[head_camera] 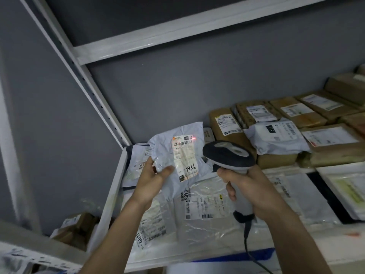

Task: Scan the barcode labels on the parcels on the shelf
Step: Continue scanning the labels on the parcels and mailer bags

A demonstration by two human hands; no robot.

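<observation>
Nearest the camera, at about 5 o'clock, a scanner (229, 155) was held by the right hand (250, 192), the grip wrapped round its handle and its cable (246, 240) trailing down toward 6 o'clock. At about 8 o'clock a grey mailer (177, 155) was pinched at its lower left corner by the left hand (152, 178), thumb on the face and fingers behind, and was lifted clear of the shelf (116, 186) and tilted toward the scanner head. On its label (184, 157) a red spot of light was seen at the upper right edge, beside the barcode rather than across it.

Below the mailer, clear poly bags (205, 210) with their own labels were laid flat on the shelf. Farther back, toward 2 o'clock, brown boxes (225, 125) and another grey bag (276, 137) were stacked against the wall.

A failed read was judged the likeliest fault: the beam sat off the bars, and the film was creased and glossy, so glare or a buckled code could spoil the scan. With so light a corner pinch, the mailer could also sag or slip. A neighbouring label might be picked up instead if the aim drifted low.
</observation>
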